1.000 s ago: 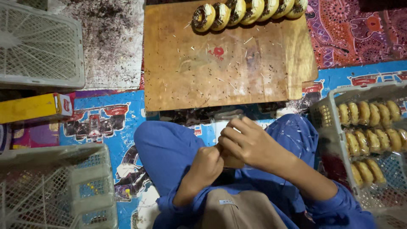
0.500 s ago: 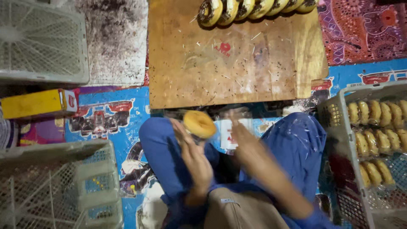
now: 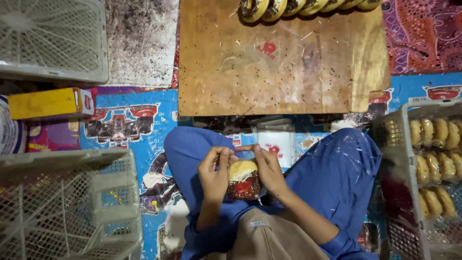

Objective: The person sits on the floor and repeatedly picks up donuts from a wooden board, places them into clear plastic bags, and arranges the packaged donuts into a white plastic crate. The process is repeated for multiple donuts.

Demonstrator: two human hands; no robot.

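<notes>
Both hands are up in front of the lap here, working one wrapped pastry point(image 3: 244, 179) between them. The left hand point(image 3: 215, 169) has its fingers point(image 3: 222, 155) pinched onto the top edge of the clear wrapper, and the right hand point(image 3: 269, 168) does the same from the other side, thumbs nearly meeting above it. So the fingers of both hands are closed narrow on that packet, which sits just above the blue trousers point(image 3: 337, 168), yellowish top and dark reddish bottom showing through the plastic.

Containers: on the right there's a white mesh crate point(image 3: 392, 159) with rows of wrapped pastries point(image 3: 435, 132) stacked on edge inside. Lower left is another white mesh crate point(image 3: 67, 202), can't really tell what's in it. Top left a third one point(image 3: 53, 41) sits upside-down-ish on the floor.

Ahead of the knees is a wooden board point(image 3: 284, 67) with a row of unwrapped ring pastries point(image 3: 298, 7) along its far edge. A yellow box point(image 3: 48, 102) lies to the left, and a stack of clear wrappers point(image 3: 276, 139) sits just beyond the hands.
</notes>
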